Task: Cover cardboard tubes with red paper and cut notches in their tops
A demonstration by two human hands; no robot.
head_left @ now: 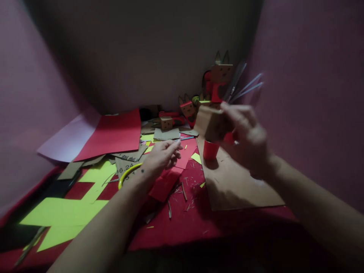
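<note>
My right hand [248, 138] grips a small cardboard box [209, 123], raised above the brown cardboard sheet and blurred by motion. Just under the box, a red paper cylinder [211, 151] stands upright on that sheet. My left hand [165, 155] hovers over the red paper pieces [167, 184], its fingers curled in and pressed together. Whether anything small is inside those fingers is hidden. A yellow loop-shaped handle [127, 174] shows beside the left wrist, partly covered by the forearm.
Brown cardboard sheet [241, 193] lies at right on the red tablecloth [182, 231], among scraps. Yellow paper [65, 212] and a large red sheet [113, 132] spread over the left. Eared cardboard figures [222, 74] stand at the back beside clear sticks [247, 87]. Walls close both sides.
</note>
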